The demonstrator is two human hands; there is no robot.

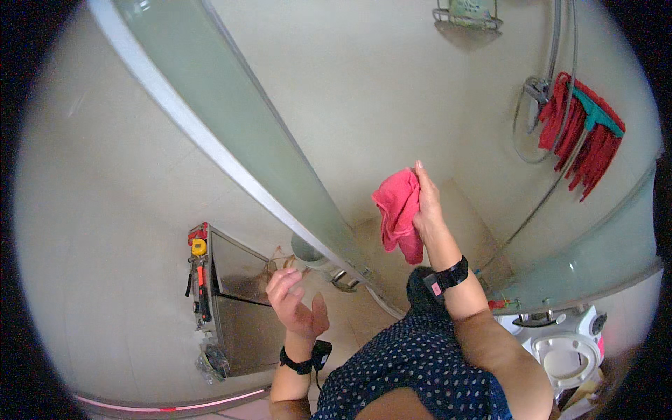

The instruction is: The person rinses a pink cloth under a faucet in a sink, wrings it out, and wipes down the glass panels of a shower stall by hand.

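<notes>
My right hand (pixel 429 203) grips a pink cloth (pixel 400 212), which is bunched at the top and hangs in folds over the shower floor. My right thumb side points up along the cloth's edge. Lower and to the left, my left hand (pixel 295 303) holds nothing, its fingers loosely curled and apart from the thumb. It is outside the glass shower panel (pixel 273 152), near the panel's metal door handle (pixel 345 281). Both wrists wear black straps with small devices.
A red mop with a teal head (pixel 593 113) leans against the wall by the shower mixer (pixel 536 90) and hose. Several tools, including a yellow tape measure (pixel 199 247), line a ledge at left. A wire corner shelf (pixel 467 20) hangs above; a toilet (pixel 567 359) stands at lower right.
</notes>
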